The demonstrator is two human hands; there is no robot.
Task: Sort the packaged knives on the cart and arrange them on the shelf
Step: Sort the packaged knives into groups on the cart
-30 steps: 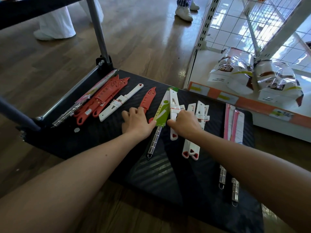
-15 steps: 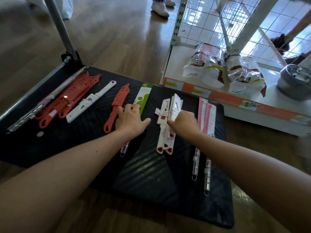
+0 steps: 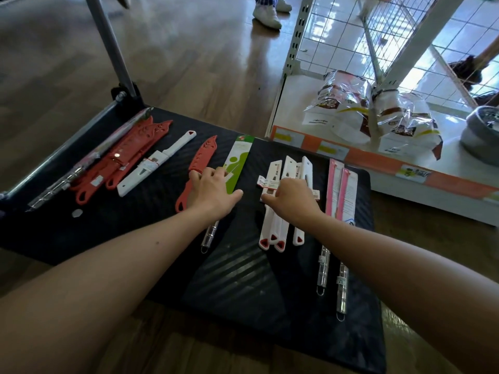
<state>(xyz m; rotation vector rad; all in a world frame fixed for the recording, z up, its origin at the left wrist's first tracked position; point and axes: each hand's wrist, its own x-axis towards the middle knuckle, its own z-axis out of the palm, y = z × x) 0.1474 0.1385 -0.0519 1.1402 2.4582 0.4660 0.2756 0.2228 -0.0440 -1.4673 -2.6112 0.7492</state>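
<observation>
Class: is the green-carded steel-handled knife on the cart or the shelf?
On the black cart: the green-carded knife lies flat there, under the left hand.

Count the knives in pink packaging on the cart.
2. Both lie side by side near the right edge of the cart, right of the right hand: the inner pink pack and the outer pink pack. A reddish pack by the far-left rail might be another.

Both arms were bare the whole way, uncovered from the lower corners of the view up to the left hand (image 3: 213, 194) and the right hand (image 3: 293, 199), with skin showing throughout. One small dark mole (image 3: 157, 242) marked the left forearm (image 3: 113, 265) — roughly midway along it.
</observation>
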